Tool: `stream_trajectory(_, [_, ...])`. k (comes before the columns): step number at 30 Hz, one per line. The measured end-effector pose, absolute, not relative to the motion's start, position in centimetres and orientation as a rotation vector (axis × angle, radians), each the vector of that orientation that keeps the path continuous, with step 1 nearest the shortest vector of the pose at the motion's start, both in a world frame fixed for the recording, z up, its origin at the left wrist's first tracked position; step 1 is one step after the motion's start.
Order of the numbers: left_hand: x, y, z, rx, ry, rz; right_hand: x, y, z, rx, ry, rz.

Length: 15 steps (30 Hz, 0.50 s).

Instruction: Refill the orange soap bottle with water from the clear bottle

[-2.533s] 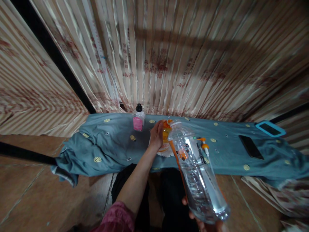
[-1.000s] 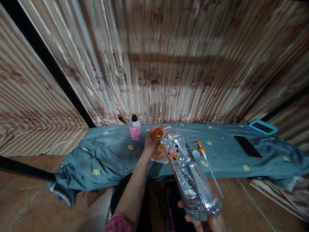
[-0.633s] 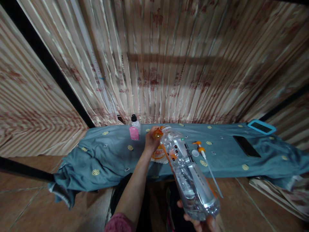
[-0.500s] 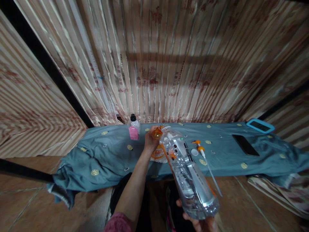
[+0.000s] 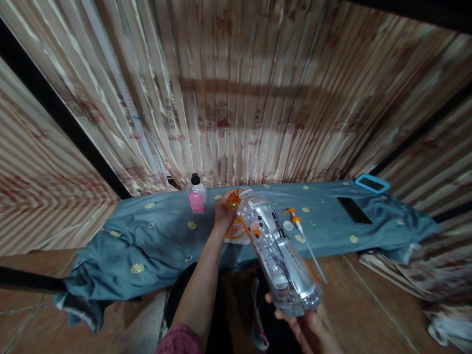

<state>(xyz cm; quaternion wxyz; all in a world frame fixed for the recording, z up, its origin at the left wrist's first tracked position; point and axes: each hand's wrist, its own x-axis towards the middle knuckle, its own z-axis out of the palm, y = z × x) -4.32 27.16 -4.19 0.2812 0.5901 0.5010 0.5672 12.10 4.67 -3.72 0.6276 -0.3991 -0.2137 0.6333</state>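
Note:
A large clear plastic bottle [image 5: 283,265] with a silver and orange label lies tilted in front of me, its mouth end up and away from me. My right hand [image 5: 298,324] grips it by the base. At its mouth, my left hand [image 5: 224,210] is closed around the orange see-through top of a second bottle [image 5: 234,197]. An orange-and-white label [image 5: 236,232] shows below that hand; the large bottle hides part of it. Whether liquid flows between the two, I cannot tell. To the right lies an orange pump dispenser [image 5: 296,220] with a long tube, beside a round white cap [image 5: 288,225].
A blue-green patterned cloth [image 5: 165,241] covers the low bench. On it stand a black-capped bottle with a pink label [image 5: 197,196], a dark phone [image 5: 354,210] and a blue-framed device [image 5: 371,183]. Striped curtains [image 5: 228,98] hang behind, with dark poles at the sides.
The view has shifted slightly, so the bench items appear further left. The large bottle's base sits a little higher in view. Both hands keep their holds.

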Motion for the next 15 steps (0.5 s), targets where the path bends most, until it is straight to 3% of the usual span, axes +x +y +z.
stream_trajectory(15, [-4.4,27.2,-4.4,1.540,1.276,1.533,12.5,5.0,-4.9,-0.870,-0.480,1.444])
